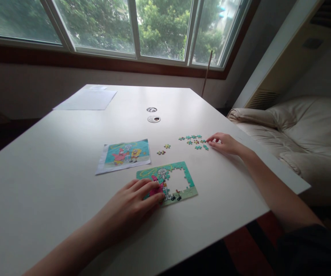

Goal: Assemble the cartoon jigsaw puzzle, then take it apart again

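Observation:
My left hand (pixel 141 197) lies with its fingers stretched over the left part of a partly assembled jigsaw puzzle (pixel 192 182), covering some of it. The puzzle shows cartoon figures on teal, with a jagged gap at its right. Over at the right, my right hand (pixel 224 143) has its fingertips at the edge of a group of loose puzzle pieces (pixel 193 137), mostly teal. Its fingers are slightly bent and apart, touching or almost touching the rightmost piece (pixel 203 141). Two more spots of loose pieces, one yellowish piece (pixel 167 146) and a small cluster (pixel 161 152), lie nearer the puzzle.
A printed reference picture (pixel 128 153) on paper lies behind the puzzle. Two round discs (pixel 154 119) sit farther back on the white table (pixel 68 153). A large white sheet (pixel 86 99) is at the far left corner. A pale sofa (pixel 303 130) stands beyond the right edge.

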Tool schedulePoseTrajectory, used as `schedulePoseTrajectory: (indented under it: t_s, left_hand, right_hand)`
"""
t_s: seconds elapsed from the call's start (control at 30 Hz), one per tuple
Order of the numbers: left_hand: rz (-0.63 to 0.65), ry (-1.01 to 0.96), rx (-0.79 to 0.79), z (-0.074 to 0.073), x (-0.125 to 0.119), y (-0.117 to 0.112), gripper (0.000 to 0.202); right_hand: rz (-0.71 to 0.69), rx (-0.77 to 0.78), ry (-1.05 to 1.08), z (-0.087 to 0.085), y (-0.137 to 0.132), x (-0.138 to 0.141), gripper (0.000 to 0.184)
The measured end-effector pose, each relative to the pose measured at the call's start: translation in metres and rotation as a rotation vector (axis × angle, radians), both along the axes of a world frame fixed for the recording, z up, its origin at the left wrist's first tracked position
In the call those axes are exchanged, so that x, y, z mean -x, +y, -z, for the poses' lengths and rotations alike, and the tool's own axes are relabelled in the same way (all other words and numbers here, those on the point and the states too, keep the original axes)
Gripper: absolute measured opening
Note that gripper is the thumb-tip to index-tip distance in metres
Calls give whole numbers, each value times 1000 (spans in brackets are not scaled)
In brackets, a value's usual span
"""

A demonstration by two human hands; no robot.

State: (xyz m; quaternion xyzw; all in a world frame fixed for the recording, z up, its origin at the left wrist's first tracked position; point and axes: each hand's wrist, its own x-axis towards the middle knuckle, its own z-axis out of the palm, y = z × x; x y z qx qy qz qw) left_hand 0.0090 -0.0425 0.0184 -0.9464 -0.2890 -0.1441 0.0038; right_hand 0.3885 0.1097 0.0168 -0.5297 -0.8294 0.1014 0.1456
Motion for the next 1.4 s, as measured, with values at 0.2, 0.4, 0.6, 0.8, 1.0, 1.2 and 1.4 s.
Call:
schedulePoseTrajectory:
  t_s: [0.2,0.4,0.6,0.8,1.0,1.2,1.4]
  left_hand:
    - [9,5,11,-1,0,0,26]
    - [13,9,17,0,1,0,25]
    - [4,-26,17,2,1,0,26]
    - [1,-31,20,2,0,0,26]
    - [7,-12,25,5,1,1,27]
    - [7,-7,37,5,2,0,27]
    - [11,2,40,5,2,1,27]
  right_hand:
    - [-8,-8,-1,0,0,0,28]
    - [-25,-33,12,-2,-1,0,30]
    - [-43,-99,16,-1,3,12,25]
    - [-206,-123,-17,-7,11,43,23]
    - [-283,-59,-41,-11,20,69,20]
    - [-260,105,-129,-19,35,76,20]
    - [-247,167,-204,-21,42,80,20]
